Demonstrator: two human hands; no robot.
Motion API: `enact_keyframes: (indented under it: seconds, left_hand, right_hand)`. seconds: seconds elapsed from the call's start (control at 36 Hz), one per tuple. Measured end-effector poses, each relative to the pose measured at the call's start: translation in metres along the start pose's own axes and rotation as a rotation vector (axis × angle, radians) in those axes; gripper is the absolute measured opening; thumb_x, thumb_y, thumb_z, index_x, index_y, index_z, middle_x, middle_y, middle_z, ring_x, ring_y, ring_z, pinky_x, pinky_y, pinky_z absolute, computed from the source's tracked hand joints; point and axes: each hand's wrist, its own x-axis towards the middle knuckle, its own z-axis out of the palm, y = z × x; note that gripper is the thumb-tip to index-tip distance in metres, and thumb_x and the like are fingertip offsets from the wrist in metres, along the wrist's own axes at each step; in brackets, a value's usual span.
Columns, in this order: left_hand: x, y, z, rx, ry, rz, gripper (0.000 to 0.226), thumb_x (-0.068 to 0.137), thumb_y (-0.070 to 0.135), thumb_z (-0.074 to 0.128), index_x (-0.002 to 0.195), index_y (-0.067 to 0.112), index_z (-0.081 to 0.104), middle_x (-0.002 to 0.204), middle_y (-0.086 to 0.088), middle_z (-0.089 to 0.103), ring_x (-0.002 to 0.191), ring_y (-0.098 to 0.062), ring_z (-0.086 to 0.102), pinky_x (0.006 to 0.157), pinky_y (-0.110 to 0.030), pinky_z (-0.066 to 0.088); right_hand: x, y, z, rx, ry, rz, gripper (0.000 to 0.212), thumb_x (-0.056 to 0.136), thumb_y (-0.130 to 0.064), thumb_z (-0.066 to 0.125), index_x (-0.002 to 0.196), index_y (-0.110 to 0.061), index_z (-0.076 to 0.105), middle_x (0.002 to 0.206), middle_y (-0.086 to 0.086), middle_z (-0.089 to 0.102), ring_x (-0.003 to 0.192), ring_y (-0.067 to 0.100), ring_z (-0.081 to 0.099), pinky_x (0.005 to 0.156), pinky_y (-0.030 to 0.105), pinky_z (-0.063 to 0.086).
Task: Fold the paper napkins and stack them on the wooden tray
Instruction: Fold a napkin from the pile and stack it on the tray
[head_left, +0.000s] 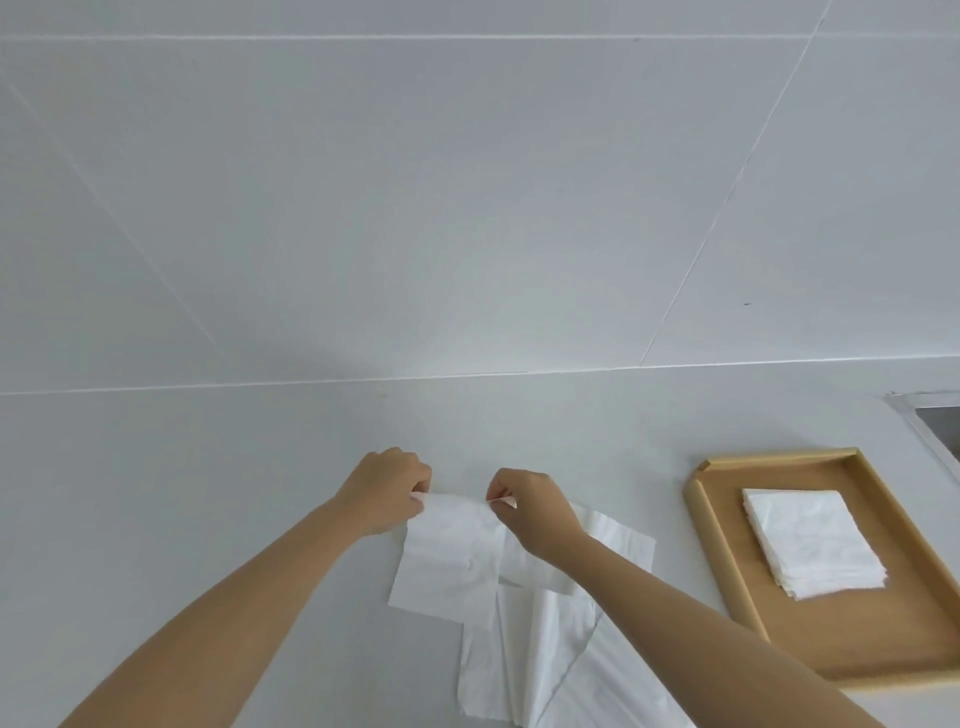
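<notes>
A: Where is the napkin being worked on?

B: A thin, white, square paper napkin (451, 561) lies on the pale grey bench (208, 493), near the middle of the lower half of the view. Its far edge is lifted a little off the surface. The sheet looks soft and faintly creased, with a fold line running across it.

A: And the hands?

B: The left hand (387, 491) pinches the napkin's far corner at about eleven o'clock of the sheet, fingers curled tight on the paper. The right hand (535, 512) pinches the other far corner at about one o'clock, thumb and fingertips closed on the edge. Both forearms reach in from the six o'clock side.

A: Anything under it?

B: More loose white paper napkins (530, 660) lie spread beneath and behind it, overlapping untidily, running toward five o'clock from the held sheet. One sticks out past the right wrist at three o'clock.

A: The tray?

B: A light wooden rectangular tray (727, 582) with a raised rim sits on the bench at three o'clock, well apart from the hands. On it rests a neat stack of folded white napkins (813, 540), squared edges roughly aligned, layers showing along its near side. The stack sits toward the tray's far half; bare wood shows around it.

A: Beyond that?

B: A white tiled wall (467, 182) at twelve o'clock.
</notes>
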Motion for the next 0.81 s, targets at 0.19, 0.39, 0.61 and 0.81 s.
enact_keyframes:
  seconds: [0.19, 0.39, 0.61, 0.81]
  left_hand:
    - [-0.018, -0.007, 0.011, -0.084, -0.11, 0.006, 0.007, 0.086, 0.012, 0.05, 0.081, 0.017, 0.049, 0.081, 0.007, 0.041, 0.082, -0.014, 0.04, 0.058, -0.011, 0.025]
    - [-0.032, -0.007, 0.032, -0.072, -0.326, 0.003, 0.014, 0.083, 0.016, 0.058, 0.095, 0.01, 0.061, 0.082, 0.009, 0.042, 0.086, -0.013, 0.041, 0.055, -0.013, 0.024]
    - [-0.034, -0.031, 0.035, -0.23, -0.452, -0.175, 0.03, 0.074, 0.022, 0.072, 0.098, 0.018, 0.054, 0.1, 0.005, 0.045, 0.09, -0.015, 0.045, 0.063, -0.02, 0.034]
    - [-0.016, -0.02, 0.043, -0.346, -0.195, -0.253, 0.046, 0.083, 0.025, 0.064, 0.124, 0.016, 0.047, 0.115, -0.005, 0.047, 0.105, -0.022, 0.05, 0.089, -0.03, 0.041]
  right_hand:
    - [-0.016, 0.002, 0.005, -0.065, -0.199, -0.115, 0.016, 0.089, -0.016, 0.053, 0.095, -0.006, 0.064, 0.103, 0.01, 0.068, 0.096, 0.022, 0.06, 0.084, 0.032, 0.048]
    - [-0.032, 0.002, 0.015, -0.161, -0.423, -0.133, 0.023, 0.088, -0.024, 0.057, 0.101, -0.006, 0.062, 0.108, 0.012, 0.068, 0.102, 0.024, 0.061, 0.086, 0.033, 0.048]
    - [-0.022, 0.001, 0.015, -0.164, -0.417, 0.006, 0.045, 0.09, -0.042, 0.05, 0.129, -0.02, 0.042, 0.117, 0.01, 0.066, 0.107, 0.025, 0.061, 0.094, 0.036, 0.048]
    - [-0.003, 0.004, 0.025, -0.262, -0.25, 0.014, 0.044, 0.092, -0.026, 0.051, 0.133, -0.015, 0.04, 0.132, 0.007, 0.049, 0.124, 0.022, 0.043, 0.098, 0.034, 0.042]
